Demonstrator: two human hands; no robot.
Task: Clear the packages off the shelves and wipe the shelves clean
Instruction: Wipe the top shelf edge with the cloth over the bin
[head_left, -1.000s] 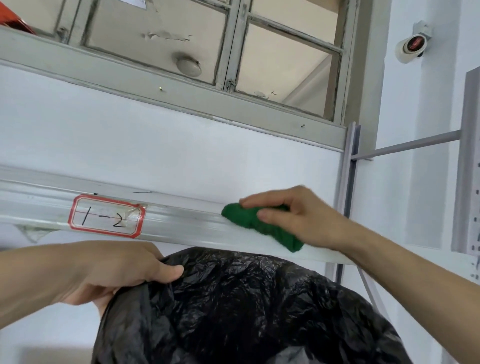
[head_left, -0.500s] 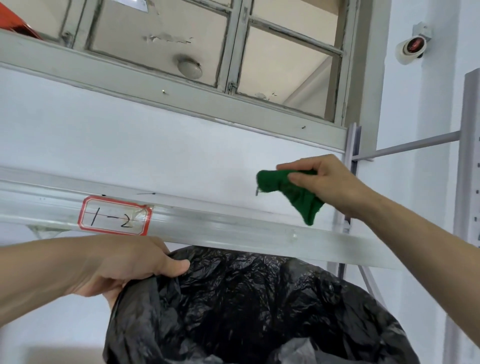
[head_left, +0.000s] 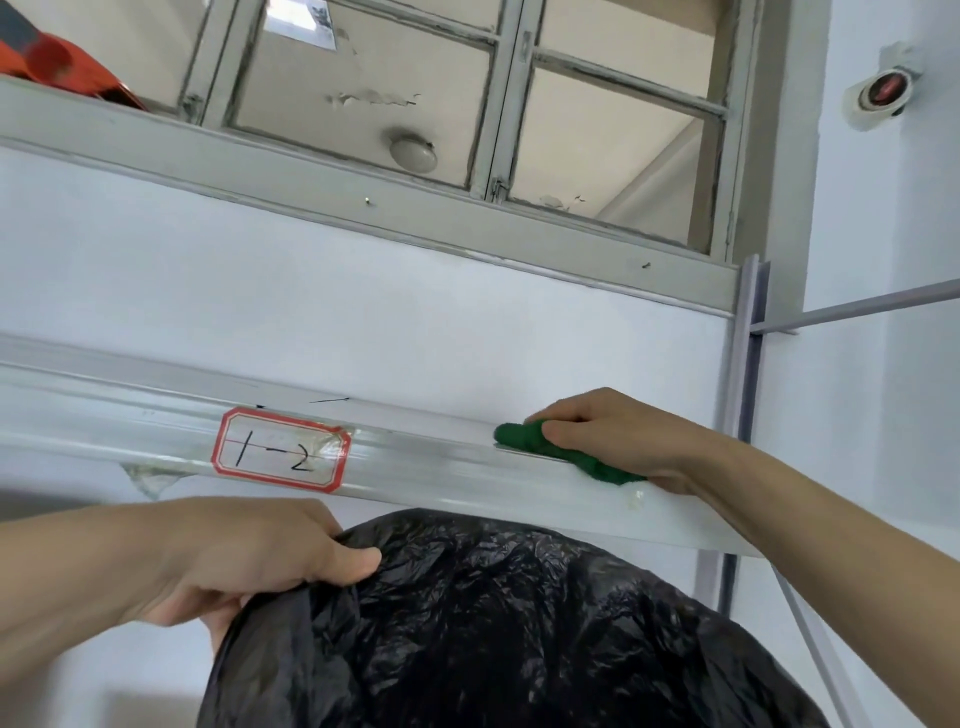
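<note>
A pale metal shelf (head_left: 436, 462) runs across the view at eye level; its front edge carries a red-bordered label (head_left: 280, 450) marked "1-2". My right hand (head_left: 618, 436) holds a green cloth (head_left: 524, 439) and presses it on the shelf's right part, fingers curled over it. Below, my left hand (head_left: 249, 561) grips the rim of a large black plastic bag (head_left: 493, 634), thumb on top. The bag's inside is hidden. No packages show on this shelf.
The shelf's grey upright post (head_left: 748, 364) and a cross bar (head_left: 857, 306) stand at the right. A window frame (head_left: 363, 192) runs above the white wall. Something red-orange (head_left: 57, 65) lies on the ledge at top left. A small camera (head_left: 880, 93) is fixed to the right wall.
My right hand lifted the cloth off the shelf up toward the post, then brought it back down onto the shelf's right part. My left hand kept hold of the bag.
</note>
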